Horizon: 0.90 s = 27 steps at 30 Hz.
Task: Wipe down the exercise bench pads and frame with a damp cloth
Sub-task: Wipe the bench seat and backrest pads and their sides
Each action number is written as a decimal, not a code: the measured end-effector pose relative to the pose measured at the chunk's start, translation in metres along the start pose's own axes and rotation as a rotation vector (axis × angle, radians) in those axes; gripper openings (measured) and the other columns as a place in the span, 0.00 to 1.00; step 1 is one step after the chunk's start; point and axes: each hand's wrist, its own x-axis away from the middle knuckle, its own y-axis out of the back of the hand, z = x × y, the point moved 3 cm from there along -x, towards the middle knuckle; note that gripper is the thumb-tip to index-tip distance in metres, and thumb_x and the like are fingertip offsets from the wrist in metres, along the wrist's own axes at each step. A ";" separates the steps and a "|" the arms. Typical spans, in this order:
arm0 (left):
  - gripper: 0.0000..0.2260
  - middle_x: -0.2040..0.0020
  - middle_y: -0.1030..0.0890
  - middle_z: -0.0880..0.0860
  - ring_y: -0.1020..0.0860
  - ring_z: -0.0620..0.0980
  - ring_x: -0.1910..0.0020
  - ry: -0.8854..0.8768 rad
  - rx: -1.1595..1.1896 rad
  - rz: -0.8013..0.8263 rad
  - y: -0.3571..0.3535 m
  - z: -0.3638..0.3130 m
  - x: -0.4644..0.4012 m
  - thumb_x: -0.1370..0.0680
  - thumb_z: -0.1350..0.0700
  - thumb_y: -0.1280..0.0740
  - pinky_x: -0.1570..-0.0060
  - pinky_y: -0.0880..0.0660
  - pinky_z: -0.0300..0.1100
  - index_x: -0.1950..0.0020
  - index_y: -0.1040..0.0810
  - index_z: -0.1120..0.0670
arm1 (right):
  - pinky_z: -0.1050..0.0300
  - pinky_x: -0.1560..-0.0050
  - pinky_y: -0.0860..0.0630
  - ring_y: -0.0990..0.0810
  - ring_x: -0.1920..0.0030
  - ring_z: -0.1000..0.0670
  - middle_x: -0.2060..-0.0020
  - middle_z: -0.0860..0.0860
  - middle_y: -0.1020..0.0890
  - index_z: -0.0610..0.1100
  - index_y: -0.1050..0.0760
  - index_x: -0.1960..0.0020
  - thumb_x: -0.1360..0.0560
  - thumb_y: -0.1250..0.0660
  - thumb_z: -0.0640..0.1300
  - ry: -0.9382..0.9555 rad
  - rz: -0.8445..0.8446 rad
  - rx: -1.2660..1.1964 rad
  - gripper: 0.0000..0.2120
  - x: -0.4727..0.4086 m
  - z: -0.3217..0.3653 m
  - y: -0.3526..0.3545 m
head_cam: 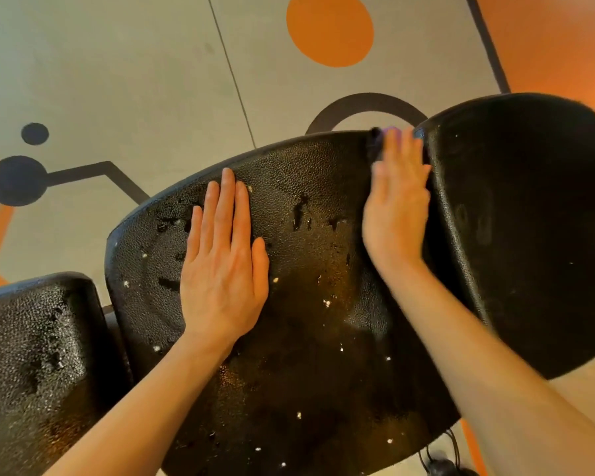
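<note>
Cloth [390, 132]: just a purple scrap showing past my right fingertips, at the far edge of the gap btwn the middle pad and the pad to the right. Mostly hidden under my right hand [397, 204], blurred, so can't read any tag or print on it. That hand lies fingers straight and together, pressing the cloth down into the gap; nothing curled round it as far as I can see.

My left hand [225, 266] is flat on the middle pad [306, 338], palm down, fingers straight and close together, holding nothing. Hands are well apart, w/ bare pad btwn them.

Middle pad is black, pebbled, worn: torn patches just beyond my left fingertips and btwn the two hands, plus small white specks scattered nearer me. No brand or lettering visible on it.

Right of my right hand, touching its edge, is a smoother black pad [529, 218], tilted up. Left of my left forearm sits a third pad [31, 355], also pebbled and scuffed, separated by a narrow gap.

Beyond both hands, the floor [134, 80]: grey w/ an orange circle [329, 29], dark dots and lines, orange band far right. No text there either. Dark cables [440, 462] on the floor near my right forearm.
</note>
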 end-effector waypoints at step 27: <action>0.28 0.18 0.52 0.58 0.54 0.55 0.18 -0.017 -0.004 -0.016 0.000 0.000 0.001 0.16 0.51 0.52 0.20 0.52 0.53 0.19 0.52 0.60 | 0.49 0.22 0.56 0.53 0.22 0.49 0.22 0.50 0.47 0.47 0.47 0.23 0.19 0.49 0.44 0.404 0.366 0.099 0.24 0.119 -0.009 0.017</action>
